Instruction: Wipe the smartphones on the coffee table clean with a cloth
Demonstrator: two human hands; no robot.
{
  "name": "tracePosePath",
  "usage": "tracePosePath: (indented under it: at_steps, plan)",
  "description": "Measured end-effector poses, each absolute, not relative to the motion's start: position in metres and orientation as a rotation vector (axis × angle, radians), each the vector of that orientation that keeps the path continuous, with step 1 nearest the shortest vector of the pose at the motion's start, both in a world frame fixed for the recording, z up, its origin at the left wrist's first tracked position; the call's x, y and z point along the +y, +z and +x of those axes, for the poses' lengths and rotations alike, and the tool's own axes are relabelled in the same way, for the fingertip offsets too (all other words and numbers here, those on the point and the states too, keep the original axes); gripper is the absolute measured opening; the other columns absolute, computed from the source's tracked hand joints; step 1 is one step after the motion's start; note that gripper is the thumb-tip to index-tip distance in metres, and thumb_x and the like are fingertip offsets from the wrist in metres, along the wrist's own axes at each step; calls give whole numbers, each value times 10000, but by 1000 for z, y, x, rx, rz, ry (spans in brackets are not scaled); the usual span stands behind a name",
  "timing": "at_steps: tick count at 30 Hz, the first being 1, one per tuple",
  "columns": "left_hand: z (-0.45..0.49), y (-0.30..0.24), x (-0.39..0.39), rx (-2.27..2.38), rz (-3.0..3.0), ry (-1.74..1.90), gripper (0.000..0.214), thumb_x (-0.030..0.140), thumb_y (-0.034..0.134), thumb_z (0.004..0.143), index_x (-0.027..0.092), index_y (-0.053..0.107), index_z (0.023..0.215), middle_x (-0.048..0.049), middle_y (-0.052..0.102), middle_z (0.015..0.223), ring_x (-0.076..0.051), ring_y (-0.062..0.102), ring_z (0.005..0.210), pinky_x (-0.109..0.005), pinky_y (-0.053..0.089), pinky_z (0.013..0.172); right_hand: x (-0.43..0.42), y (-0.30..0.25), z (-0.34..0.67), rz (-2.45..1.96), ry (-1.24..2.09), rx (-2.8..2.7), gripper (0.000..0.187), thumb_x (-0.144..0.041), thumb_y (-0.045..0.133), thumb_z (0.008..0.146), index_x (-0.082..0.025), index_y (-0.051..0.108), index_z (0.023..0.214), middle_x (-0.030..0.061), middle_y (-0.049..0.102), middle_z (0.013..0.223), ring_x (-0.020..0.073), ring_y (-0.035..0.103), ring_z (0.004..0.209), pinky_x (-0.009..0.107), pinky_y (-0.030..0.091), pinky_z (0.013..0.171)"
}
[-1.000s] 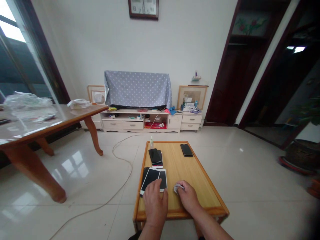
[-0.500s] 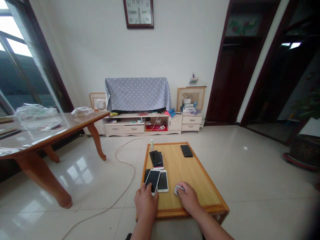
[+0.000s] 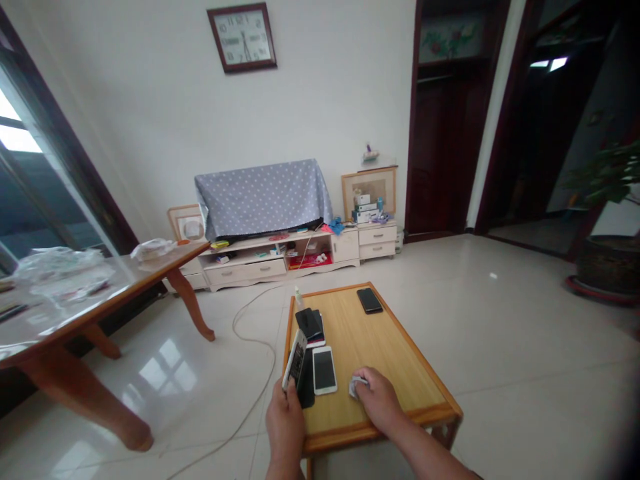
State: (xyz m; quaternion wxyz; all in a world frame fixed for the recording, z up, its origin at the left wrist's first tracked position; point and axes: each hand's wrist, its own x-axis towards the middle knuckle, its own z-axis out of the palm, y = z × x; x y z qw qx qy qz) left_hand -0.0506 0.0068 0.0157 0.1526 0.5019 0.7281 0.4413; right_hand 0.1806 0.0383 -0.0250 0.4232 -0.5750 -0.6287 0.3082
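My left hand grips a white-framed smartphone by its lower end, raising it steeply at the low wooden table's left edge. Just right of it, a black phone lies partly hidden by the raised one. A white smartphone lies flat, screen up. My right hand presses a crumpled white cloth onto the bare wood. Farther back sit a stack of phones, a lone black phone and a small bottle.
A cable curves across the tiled floor left of the low table. A glass-topped wooden table with plastic bags stands at left. A cluttered cream cabinet lines the far wall, and a potted plant stands at right.
My left hand has lifted the white phone off the table and tilted it up, uncovering the black phone further. My right hand stays on the cloth. The view has tilted and swung left.
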Motion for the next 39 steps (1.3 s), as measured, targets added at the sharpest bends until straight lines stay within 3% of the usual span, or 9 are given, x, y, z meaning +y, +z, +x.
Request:
tracePosePath:
  at_steps: [3,7,13,15,20,28,34,37,39]
  plan:
    - [-45,16,8,1886,1218,1421,483,647,487,855,194,631,938,-29,690,751,-206,655,683,-300,494,652,40,-26,181,-1441,785,-1543,232,-324,494,804,-228,696,867,32,723,901,206,644,870,269,444,763]
    - [-35,14,10,1664,1000,1506,586,725,590,756,168,650,928,-27,703,794,-190,653,694,-302,520,651,45,-27,182,-1416,846,-1463,235,-339,494,807,-226,691,868,31,730,895,208,651,864,270,454,756]
    - [-22,16,12,1637,1090,1450,554,681,557,821,167,663,999,-42,715,849,-183,653,725,-301,538,675,50,-26,183,-1373,982,-1343,262,-409,538,810,-205,696,856,40,733,856,212,655,820,271,460,720]
    - [-14,16,10,1690,1251,1391,534,638,539,854,167,673,1067,-60,731,888,-210,676,778,-320,548,713,50,-21,183,-1345,1070,-1263,311,-473,566,819,-192,696,852,42,720,809,205,639,756,270,453,678]
    - [12,0,2,1601,1760,1221,391,389,438,969,225,636,1264,-77,690,1250,-218,633,1171,-363,488,1035,44,-3,181,-1161,1329,-1060,471,-636,604,821,-175,696,837,44,687,771,188,600,706,271,449,648]
    - [14,-20,3,1667,2168,1163,489,121,407,911,227,572,1360,-90,608,1379,-211,540,1308,-430,464,1105,41,7,172,-1003,1588,-811,470,-613,735,734,-150,698,808,46,695,717,159,575,594,261,423,562]
    - [12,-20,1,1594,2018,1277,519,326,693,827,272,597,1334,-103,527,1462,-310,433,1390,-537,364,1153,48,-2,169,-1053,1627,-683,411,-496,802,669,-124,720,824,75,741,783,190,647,647,271,448,585]
    - [11,-10,2,1598,1587,1493,699,410,795,733,259,555,1372,-125,438,1526,-335,372,1423,-528,287,1185,49,2,170,-1024,1627,-739,384,-483,788,698,-126,721,821,76,748,788,200,668,687,274,466,627]
    - [10,1,4,1520,1160,1584,717,432,794,738,227,539,1376,-142,468,1498,-324,406,1403,-492,301,1175,47,9,171,-955,1680,-775,393,-493,776,724,-124,723,848,84,754,818,207,682,722,281,480,666]
